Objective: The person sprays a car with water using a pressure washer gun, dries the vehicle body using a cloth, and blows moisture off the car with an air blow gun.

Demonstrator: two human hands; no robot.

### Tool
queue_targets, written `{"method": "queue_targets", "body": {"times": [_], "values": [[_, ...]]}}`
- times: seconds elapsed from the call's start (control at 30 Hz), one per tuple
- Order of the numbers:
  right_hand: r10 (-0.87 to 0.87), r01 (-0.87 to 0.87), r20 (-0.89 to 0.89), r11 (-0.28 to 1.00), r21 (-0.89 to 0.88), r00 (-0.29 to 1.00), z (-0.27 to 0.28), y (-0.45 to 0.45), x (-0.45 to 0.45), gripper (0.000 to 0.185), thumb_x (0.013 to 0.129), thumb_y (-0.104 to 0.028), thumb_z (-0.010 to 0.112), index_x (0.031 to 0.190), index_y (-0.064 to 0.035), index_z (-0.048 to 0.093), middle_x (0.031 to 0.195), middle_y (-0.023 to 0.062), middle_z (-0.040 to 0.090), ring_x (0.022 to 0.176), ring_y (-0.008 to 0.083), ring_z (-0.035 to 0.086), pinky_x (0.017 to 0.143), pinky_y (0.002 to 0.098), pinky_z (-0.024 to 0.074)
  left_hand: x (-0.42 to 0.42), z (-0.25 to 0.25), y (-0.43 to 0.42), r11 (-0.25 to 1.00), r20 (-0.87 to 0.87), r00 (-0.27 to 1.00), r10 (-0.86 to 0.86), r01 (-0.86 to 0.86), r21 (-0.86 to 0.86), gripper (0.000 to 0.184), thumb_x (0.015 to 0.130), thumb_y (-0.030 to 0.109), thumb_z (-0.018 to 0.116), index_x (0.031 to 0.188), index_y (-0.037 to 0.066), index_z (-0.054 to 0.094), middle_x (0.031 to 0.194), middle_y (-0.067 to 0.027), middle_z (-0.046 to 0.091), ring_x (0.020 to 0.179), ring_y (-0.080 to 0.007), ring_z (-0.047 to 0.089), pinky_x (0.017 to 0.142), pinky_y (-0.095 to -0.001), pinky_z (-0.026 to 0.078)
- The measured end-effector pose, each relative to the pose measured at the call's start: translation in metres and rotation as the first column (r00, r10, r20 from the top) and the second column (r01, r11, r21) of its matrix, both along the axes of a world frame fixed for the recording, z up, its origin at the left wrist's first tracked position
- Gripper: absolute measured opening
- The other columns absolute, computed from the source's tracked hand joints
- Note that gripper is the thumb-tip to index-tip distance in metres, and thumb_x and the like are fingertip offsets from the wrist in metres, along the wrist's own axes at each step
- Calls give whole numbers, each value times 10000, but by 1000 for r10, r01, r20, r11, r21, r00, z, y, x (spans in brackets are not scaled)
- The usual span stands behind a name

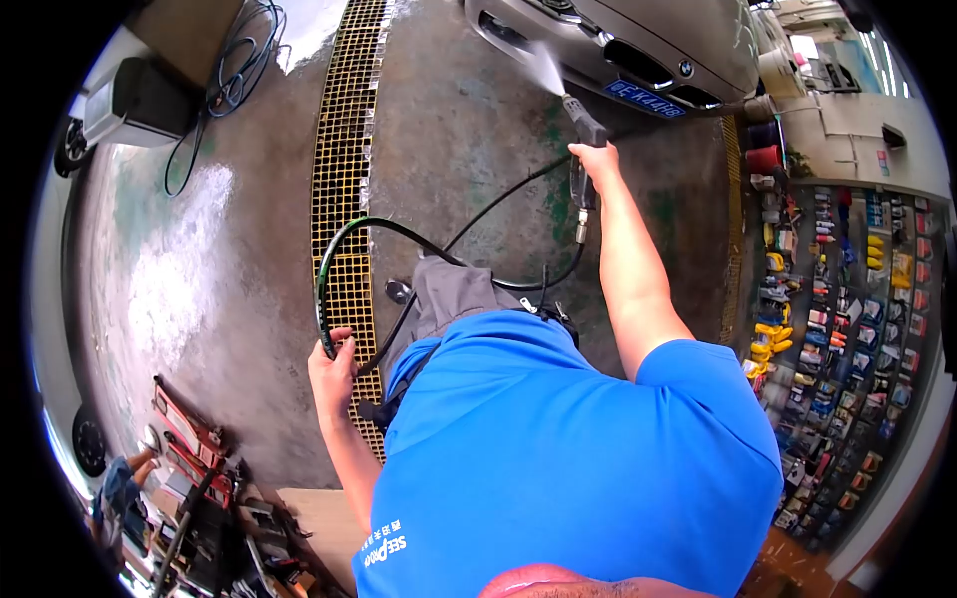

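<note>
My right hand [595, 162] is closed around the grip of a pressure washer gun [585, 122], held out in front of me. A white fan of water [546, 72] leaves its nozzle toward the front bumper of a silver car [653, 45]. From the bottom of the gun a black hose [389, 225] runs past my waist and arches up on the left. My left hand [336, 361] has its fingers wrapped round that hose, low over the yellow floor grating. Part of the hose is hidden behind my body.
A yellow drain grating [344, 130] crosses the wet floor on my left. Beyond it are a grey box-shaped unit [140, 103] and a coiled blue hose [244, 62]. Red floor jacks [194, 434] and a person [120, 498] are at lower left. Stocked shelves [837, 339] line the right.
</note>
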State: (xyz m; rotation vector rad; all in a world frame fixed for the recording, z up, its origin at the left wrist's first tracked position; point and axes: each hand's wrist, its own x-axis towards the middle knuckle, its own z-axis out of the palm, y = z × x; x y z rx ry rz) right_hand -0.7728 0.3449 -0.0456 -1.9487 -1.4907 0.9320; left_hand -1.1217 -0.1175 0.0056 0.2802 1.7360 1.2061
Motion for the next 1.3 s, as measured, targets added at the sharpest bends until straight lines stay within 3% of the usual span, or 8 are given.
{"method": "queue_targets", "body": {"times": [0.07,0.53,0.6,0.83,0.93,1.0,1.17,1.3], "values": [[-4,3,-5,998,-70,1000,2,4,-23,415,636,-184,815,970,16,671,848,90,678,729,180,623,679,351,502,-18,-3,-1,1000,-22,999,28,-28,4,168,898,73,624,1056,17,622,617,40,508,500,-42,445,457,-211,351],[59,-58,-27,998,36,998,-27,49,-173,363,654,-186,805,933,-12,651,740,66,647,630,180,606,600,348,494,-146,-8,51,998,-25,999,24,-25,-61,166,872,67,647,1021,-3,636,715,3,584,548,-59,495,488,-218,402],[13,-16,-39,996,-87,999,-23,64,-186,389,652,-200,806,947,0,651,766,75,663,677,189,628,643,351,507,-181,-7,70,999,-25,999,-23,22,-40,177,872,65,646,1032,-10,633,716,-3,590,549,-63,500,494,-224,409],[-159,179,-93,941,286,983,15,121,-235,529,668,-240,803,1106,5,635,925,125,704,832,201,661,770,350,508,-293,-6,164,989,-27,989,-144,143,-41,186,867,81,653,1030,-7,636,681,-4,578,538,-73,509,502,-232,420],[-50,72,-79,947,312,996,50,140,-270,545,671,-234,794,1152,-40,625,943,112,702,865,194,658,795,347,502,-325,-3,204,979,-46,979,-200,198,-45,190,866,92,652,1028,-6,635,650,-2,567,532,-78,513,505,-238,426],[89,-95,76,993,73,993,63,161,-285,566,675,-233,786,1192,-81,614,927,102,693,866,197,654,805,345,497,-344,-2,226,971,-16,972,-233,231,-53,190,867,91,650,1028,-8,634,640,-1,562,525,-78,509,505,-240,427],[70,-79,37,894,440,997,68,158,-346,674,721,-195,759,1339,-114,502,1038,173,670,953,276,663,841,357,497,-404,-9,287,956,11,957,-289,290,-39,181,862,63,636,1027,-11,630,622,7,542,521,-76,503,497,-244,416],[34,-61,124,974,217,992,61,193,-369,711,695,-206,769,1350,-112,508,1040,165,675,958,261,666,840,352,498,-460,-11,338,938,-1,939,-344,343,-55,182,861,58,635,1030,-8,627,622,7,543,514,-80,501,495,-244,416]]}}
